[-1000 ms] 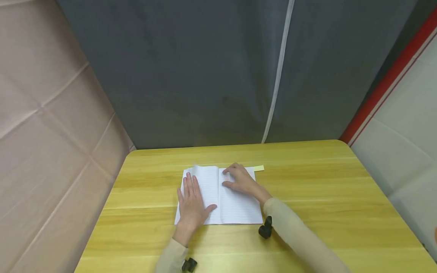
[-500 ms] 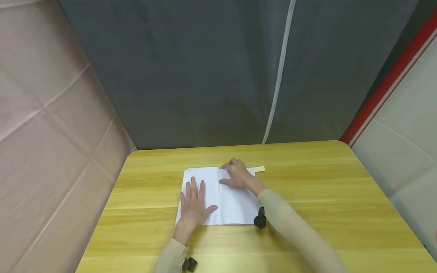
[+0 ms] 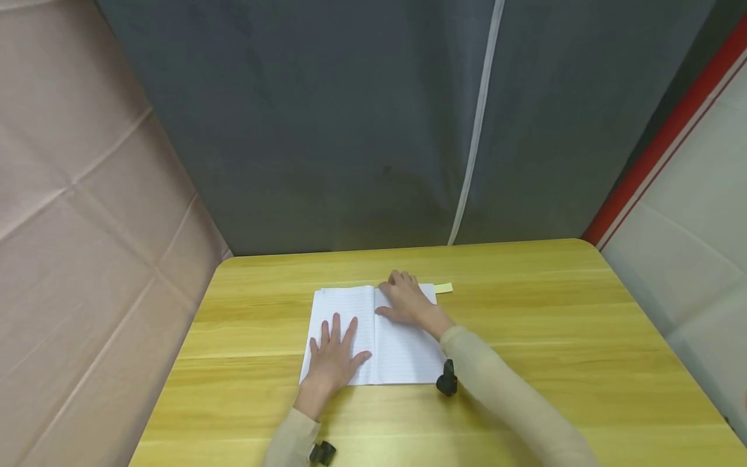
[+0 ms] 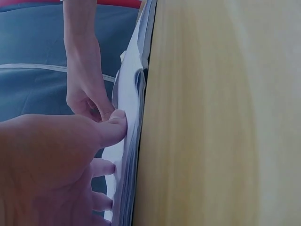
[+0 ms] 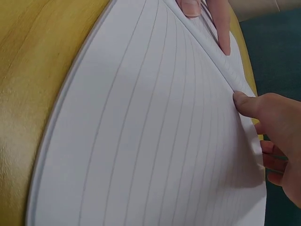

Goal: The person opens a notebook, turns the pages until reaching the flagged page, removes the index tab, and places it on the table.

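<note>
A yellow wooden tabletop [image 3: 525, 337] is standing in a small booth. A dark grey curtain [image 3: 350, 130] is hanging behind it, a beige quilted wall [image 3: 76, 227] is rising at the left, and a red strip [image 3: 659, 143] is running along the pale right wall [image 3: 700, 214].

A person's two forearms are clothed in long, loose beige sleeves that end at the wrists. A small black camera mount is strapped at each wrist: one at the left wrist [image 3: 323, 452], one at the right wrist [image 3: 447, 379]. Both hands are bare, without rings or gloves.
</note>
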